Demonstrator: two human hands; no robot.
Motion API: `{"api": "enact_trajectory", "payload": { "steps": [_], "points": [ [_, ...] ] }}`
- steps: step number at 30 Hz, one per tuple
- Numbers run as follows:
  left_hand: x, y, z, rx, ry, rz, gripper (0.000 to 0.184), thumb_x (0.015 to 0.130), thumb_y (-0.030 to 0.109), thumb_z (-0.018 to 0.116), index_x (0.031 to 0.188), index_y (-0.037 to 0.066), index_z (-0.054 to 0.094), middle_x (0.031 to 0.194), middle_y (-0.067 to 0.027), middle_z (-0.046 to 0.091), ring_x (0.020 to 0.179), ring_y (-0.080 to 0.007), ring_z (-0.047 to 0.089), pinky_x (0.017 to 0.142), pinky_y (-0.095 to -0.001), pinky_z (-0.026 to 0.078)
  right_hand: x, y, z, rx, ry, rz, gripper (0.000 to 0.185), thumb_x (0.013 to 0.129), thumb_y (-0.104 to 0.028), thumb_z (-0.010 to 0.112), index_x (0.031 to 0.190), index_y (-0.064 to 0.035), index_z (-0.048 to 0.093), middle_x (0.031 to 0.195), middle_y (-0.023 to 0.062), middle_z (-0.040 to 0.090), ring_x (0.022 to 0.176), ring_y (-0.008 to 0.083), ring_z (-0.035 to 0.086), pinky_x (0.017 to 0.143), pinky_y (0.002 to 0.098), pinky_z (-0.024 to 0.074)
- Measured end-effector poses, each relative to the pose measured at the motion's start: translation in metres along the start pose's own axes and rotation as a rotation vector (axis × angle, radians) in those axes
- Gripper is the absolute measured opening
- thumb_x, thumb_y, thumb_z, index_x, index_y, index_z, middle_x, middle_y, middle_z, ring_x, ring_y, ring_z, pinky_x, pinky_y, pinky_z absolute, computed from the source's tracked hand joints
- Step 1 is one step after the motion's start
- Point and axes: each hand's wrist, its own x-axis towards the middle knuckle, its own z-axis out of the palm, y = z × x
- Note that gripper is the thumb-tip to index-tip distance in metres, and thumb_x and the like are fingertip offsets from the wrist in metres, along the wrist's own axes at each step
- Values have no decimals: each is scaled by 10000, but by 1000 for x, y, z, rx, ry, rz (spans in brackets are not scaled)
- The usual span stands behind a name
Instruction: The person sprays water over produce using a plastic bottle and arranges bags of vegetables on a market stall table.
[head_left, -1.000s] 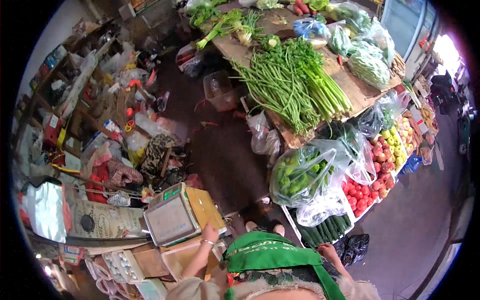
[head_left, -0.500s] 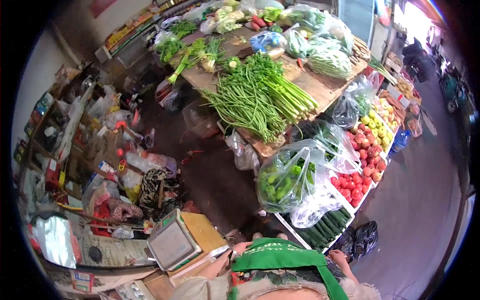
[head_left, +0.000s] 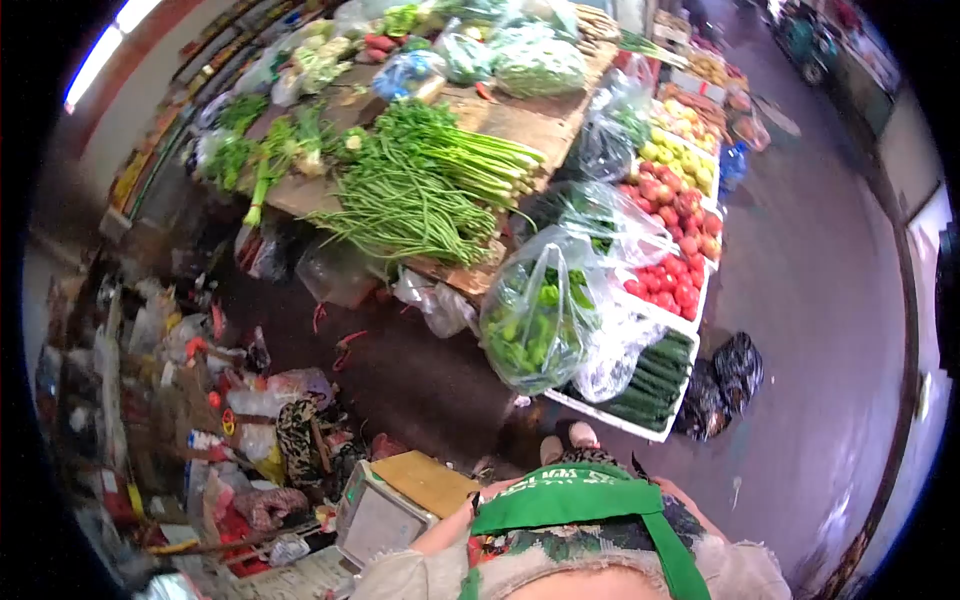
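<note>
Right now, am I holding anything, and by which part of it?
It can't be told: your left hand and right hand are mostly hidden by the green apron, and no held item shows.

matt cloth apron (head_left: 570,507), glossy plastic bag (head_left: 535,340), rough wooden tabletop (head_left: 560,112), perhaps metal scale plate (head_left: 378,522)

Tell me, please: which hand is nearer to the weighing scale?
Left. The left hand, partly hidden by the apron, is on the side towards the scale; the right hand, also partly hidden, is across the apron, farther away.
</note>
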Motion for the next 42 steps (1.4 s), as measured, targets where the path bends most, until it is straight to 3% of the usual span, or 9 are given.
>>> {"api": "enact_trajectory", "payload": {
  "steps": [4,10,12,18,20,27,32,36,42],
  "points": [
    [-8,-5,-16,19,-103,0,553,899,366,568,1354,77,445,1274,-130,545,1121,-219,549,939,-326,436,10,60,41,-31,-20,-67,374,901,-257,519,1199,-44,595,1151,109,628,1037,217,571,889,351,446],
    [-13,0,-45,72,-274,-61,562,907,371,558,1364,70,430,1302,-133,521,1148,-211,527,955,-319,422,-85,-2,75,20,174,94,409,861,-334,565,1165,-65,612,1089,117,651,1025,234,588,896,364,456],
    [-8,10,-55,102,-311,-85,565,910,373,554,1368,68,425,1312,-133,513,1157,-209,520,961,-317,417,-88,37,93,285,166,274,425,857,-361,558,1187,-96,601,1035,95,651,858,203,624,638,341,520],
    [26,50,-59,181,-387,-112,574,919,378,544,1379,62,410,1340,-136,490,1184,-200,498,977,-310,403,-122,58,94,347,283,271,376,897,-312,501,1173,-76,598,1007,89,624,812,195,548,684,312,427],
    [43,65,-48,194,-392,-98,577,922,380,540,1383,60,405,1349,-136,482,1193,-198,491,982,-307,398,-127,83,95,394,316,240,352,899,-314,501,1164,-107,602,858,54,629,580,130,536,465,282,418],
    [96,108,34,227,-279,23,588,932,386,528,1395,52,388,1382,-139,454,1224,-188,466,1001,-299,382,-103,220,50,340,390,21,349,923,-227,467,1185,-30,586,1120,149,638,1071,254,580,932,330,430],
    [120,176,99,291,-229,-166,551,947,362,492,1400,68,385,1431,-170,392,1288,-240,413,1046,-320,340,-142,252,-25,282,429,12,312,900,-247,491,1118,-57,606,978,106,640,910,217,611,789,339,481],
    [130,181,119,580,-266,127,420,921,252,479,1333,170,462,1428,-203,371,1263,-346,418,1063,-400,339,-187,230,-63,582,433,157,282,896,-258,489,1093,-86,594,862,61,620,774,182,616,660,359,507],
    [121,245,127,-39,-286,-19,555,943,276,548,1421,71,357,1326,-41,508,1151,-123,492,955,-247,413,-194,236,-75,968,628,274,332,877,-202,491,1175,-64,539,845,41,609,733,160,602,573,346,498]
  ]
}}
